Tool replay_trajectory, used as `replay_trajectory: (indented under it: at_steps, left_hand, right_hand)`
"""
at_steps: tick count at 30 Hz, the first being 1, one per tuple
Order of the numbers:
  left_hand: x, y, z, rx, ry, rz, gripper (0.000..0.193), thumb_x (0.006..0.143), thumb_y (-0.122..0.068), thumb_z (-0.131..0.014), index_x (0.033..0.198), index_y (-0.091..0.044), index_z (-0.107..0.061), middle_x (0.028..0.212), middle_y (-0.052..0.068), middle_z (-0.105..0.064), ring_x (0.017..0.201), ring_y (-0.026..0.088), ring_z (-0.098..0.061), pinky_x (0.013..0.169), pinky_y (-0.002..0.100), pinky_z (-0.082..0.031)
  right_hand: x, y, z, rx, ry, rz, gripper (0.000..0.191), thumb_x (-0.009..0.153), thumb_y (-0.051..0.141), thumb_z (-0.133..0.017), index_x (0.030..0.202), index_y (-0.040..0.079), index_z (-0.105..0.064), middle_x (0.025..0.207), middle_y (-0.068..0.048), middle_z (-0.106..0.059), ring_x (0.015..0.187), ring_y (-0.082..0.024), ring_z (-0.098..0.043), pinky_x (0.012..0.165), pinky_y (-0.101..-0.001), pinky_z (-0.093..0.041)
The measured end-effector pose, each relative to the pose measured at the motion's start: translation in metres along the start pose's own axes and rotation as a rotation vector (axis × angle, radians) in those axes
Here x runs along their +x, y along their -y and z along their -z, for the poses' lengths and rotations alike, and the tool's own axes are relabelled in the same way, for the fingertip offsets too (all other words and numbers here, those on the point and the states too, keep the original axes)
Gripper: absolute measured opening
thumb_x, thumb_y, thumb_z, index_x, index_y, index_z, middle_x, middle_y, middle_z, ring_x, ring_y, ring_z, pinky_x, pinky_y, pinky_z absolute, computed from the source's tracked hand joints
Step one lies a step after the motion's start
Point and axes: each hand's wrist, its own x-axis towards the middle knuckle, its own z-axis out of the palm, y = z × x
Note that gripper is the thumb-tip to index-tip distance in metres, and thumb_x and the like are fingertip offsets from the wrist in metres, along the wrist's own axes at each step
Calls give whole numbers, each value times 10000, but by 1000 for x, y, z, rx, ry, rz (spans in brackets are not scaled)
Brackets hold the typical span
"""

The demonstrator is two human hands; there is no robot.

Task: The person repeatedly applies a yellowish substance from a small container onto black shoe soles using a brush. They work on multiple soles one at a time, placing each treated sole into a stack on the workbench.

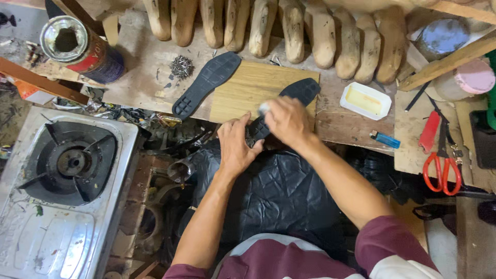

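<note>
My left hand [235,144] grips the near end of a black rubber shoe sole [299,90] that lies across a light wooden board [248,88]. My right hand [287,121] rests on top of the same sole and pinches a small pale lump, perhaps a cloth or block, at its fingertips. A second black sole [206,82] lies to the left, partly on the board, tread side up. A black plastic sheet [274,191] covers my lap below the hands.
A row of wooden shoe lasts [289,28] lines the back of the bench. A tin can [77,49] and a pile of small nails [182,66] sit at left, a gas burner [70,163] lower left. A white tray [366,101], blue lighter [385,138] and red scissors [442,165] lie right.
</note>
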Motion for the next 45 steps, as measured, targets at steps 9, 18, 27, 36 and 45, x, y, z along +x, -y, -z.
replay_trajectory:
  at_steps: [9, 18, 27, 36, 45]
  left_hand:
    - [1, 5, 2, -22, 30, 47, 856, 639, -199, -907, 1395, -50, -535, 1164, 79, -668, 1129, 301, -565, 1038, 473, -354]
    - [1, -3, 2, -24, 22, 14, 872, 624, -207, -907, 1398, -45, -539, 1182, 88, -672, 1135, 307, -562, 1044, 467, -353]
    - [-25, -20, -14, -386, -6, 224, 789, 734, -62, -868, 1425, -5, -492, 1256, 159, -627, 1149, 280, -619, 987, 450, -496]
    - [-53, -29, -72, -1240, 94, 807, 712, 846, 63, -591, 1498, -73, -338, 1236, 128, -611, 976, 180, -668, 831, 348, -599]
    - [-114, -107, -103, -1246, 175, 621, 731, 831, 170, -591, 1483, -60, -355, 1235, 89, -520, 1076, 181, -642, 940, 320, -562]
  right_hand:
    - [11, -105, 48, -175, -197, -246, 137, 907, 72, -716, 1041, 62, -687, 962, -170, -711, 880, -389, -688, 758, -495, -534]
    - [-27, -77, 46, -193, -119, -227, 168, 881, 42, -701, 1046, 72, -697, 932, -174, -714, 848, -389, -686, 740, -495, -530]
    - [-93, -32, 51, 744, -169, -756, 379, 914, 93, -689, 1270, 107, -559, 874, -62, -706, 647, -112, -634, 566, -276, -506]
    - [-203, -20, 16, 1321, -538, -1015, 338, 1070, 46, -591, 1378, -91, -566, 1100, -155, -695, 747, -175, -673, 643, -277, -507]
    - [-216, 24, 41, 1331, -524, -828, 968, 804, -182, -512, 1644, 130, -145, 1688, -139, -210, 1111, -205, -620, 929, -330, -522]
